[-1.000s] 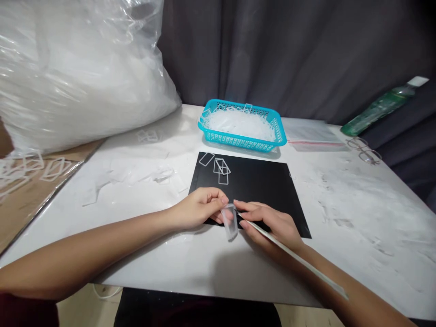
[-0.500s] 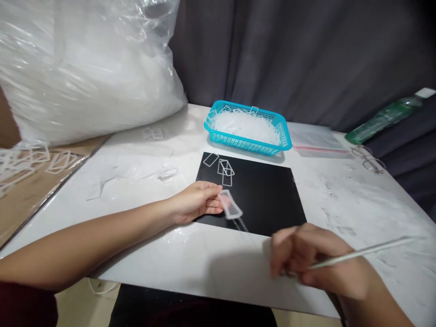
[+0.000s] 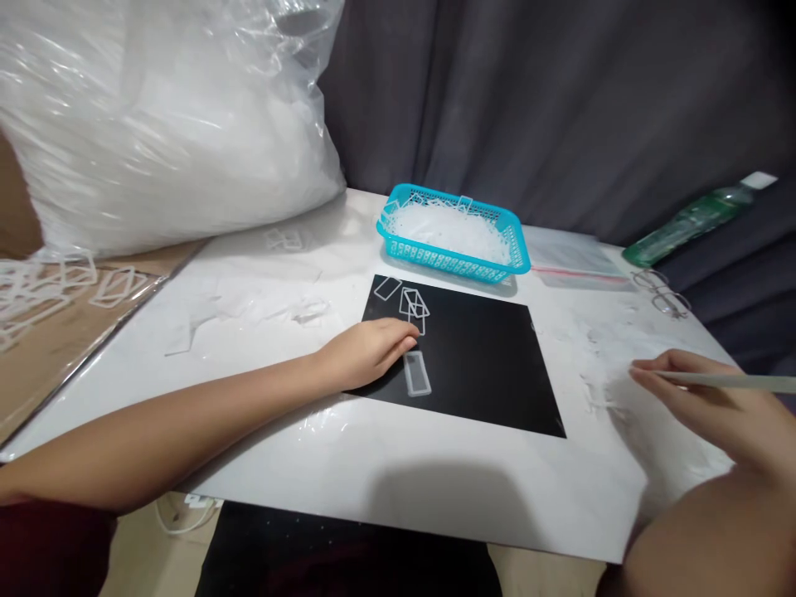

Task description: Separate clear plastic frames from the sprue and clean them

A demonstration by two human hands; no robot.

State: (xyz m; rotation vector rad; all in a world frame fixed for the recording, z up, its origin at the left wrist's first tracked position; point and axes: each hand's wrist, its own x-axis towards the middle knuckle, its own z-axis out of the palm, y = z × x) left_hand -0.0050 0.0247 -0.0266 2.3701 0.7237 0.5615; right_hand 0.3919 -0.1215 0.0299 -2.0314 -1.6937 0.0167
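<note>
My left hand (image 3: 373,350) rests at the left edge of a black mat (image 3: 485,365), fingers pressed together near a white rectangular frame; whether they grip it is hidden. Just below the fingertips, a translucent rectangular piece with a white border (image 3: 417,374) lies on the mat. Several thin white frames (image 3: 414,303) overlap near the mat's upper left, and another frame (image 3: 388,288) sits at its corner. At the right, my right hand (image 3: 702,394) is closed on a thin pale stick-like tool (image 3: 734,381), above the white table.
Behind the mat stands a blue basket (image 3: 457,264) of white pieces. A large plastic bag (image 3: 174,133) fills the back left, beside loose frames on cardboard (image 3: 37,365). Clear bags (image 3: 578,257), a green bottle (image 3: 690,220) and glasses (image 3: 668,298) are at the right.
The translucent piece has left my left hand's fingers and now lies on the mat. My left hand has shifted slightly up toward the frames. My right hand has moved right and upward with the tool.
</note>
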